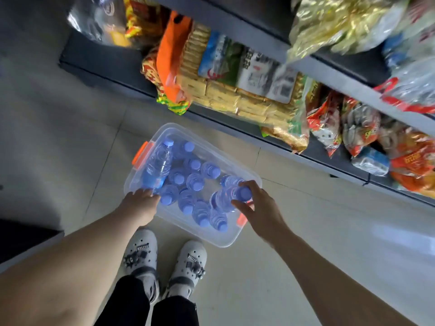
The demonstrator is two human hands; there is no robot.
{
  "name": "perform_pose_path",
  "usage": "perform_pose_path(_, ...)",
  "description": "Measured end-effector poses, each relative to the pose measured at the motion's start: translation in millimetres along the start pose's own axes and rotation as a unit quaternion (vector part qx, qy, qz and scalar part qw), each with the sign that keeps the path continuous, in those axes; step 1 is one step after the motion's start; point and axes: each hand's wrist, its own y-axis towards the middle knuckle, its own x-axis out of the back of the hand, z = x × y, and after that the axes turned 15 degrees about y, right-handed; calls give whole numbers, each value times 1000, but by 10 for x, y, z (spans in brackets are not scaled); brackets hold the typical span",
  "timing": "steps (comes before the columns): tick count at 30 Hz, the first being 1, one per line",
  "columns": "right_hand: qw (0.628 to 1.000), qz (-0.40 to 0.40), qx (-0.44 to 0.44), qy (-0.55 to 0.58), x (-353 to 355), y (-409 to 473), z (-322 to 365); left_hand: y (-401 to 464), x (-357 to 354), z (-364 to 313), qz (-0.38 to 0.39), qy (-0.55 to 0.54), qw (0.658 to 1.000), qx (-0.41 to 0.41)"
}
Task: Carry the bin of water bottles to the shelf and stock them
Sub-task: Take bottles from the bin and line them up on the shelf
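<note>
A clear plastic bin (235, 171) with orange latches sits on the tiled floor in front of the shelf (113, 64). Several water bottles with blue caps stand inside it. One bottle (159, 164) lies tilted along the left side, and my left hand (141, 204) grips its lower end at the bin's near left corner. My right hand (257, 204) curls around the neck of an upright bottle (231, 196) near the bin's right end, thumb below and fingers over the cap.
The dark lower shelf holds an orange bag (173, 60), cracker packs (235, 97) and snack bags (360, 130). An upper shelf (334, 74) with bagged goods overhangs at right. My two white clogs (164, 260) stand just behind the bin.
</note>
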Motion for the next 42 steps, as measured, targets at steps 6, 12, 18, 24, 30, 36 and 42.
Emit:
perform_pose_path(6,994,-12,27,110,1348,-630,1652,-1212,934,408,71,-22,997,-13)
perform_pose_path(12,973,-35,141,181,2449,-1360,3531,-2695,2655,504,-35,-261,964,-42)
perform_pose_path(18,928,-53,269,252,3165,-2037,5147,-4125,4529,682,-256,-361,885,-147)
perform_pose_path(24,886,-46,392,244,3630,-2605,6336,-5337,5574,862,-394,-316,850,-152)
perform_pose_path(30,871,-52,468,144,3973,-3041,7285,-6225,6129,1122,-509,-258,814,-108)
perform_pose_path(36,833,-99,520,157,4206,-3282,8165,-6867,6700,1447,-578,-230,777,-100)
perform_pose_path(42,796,-155,531,244,4482,-3015,8758,-7087,7459,2010,-594,-146,787,-82)
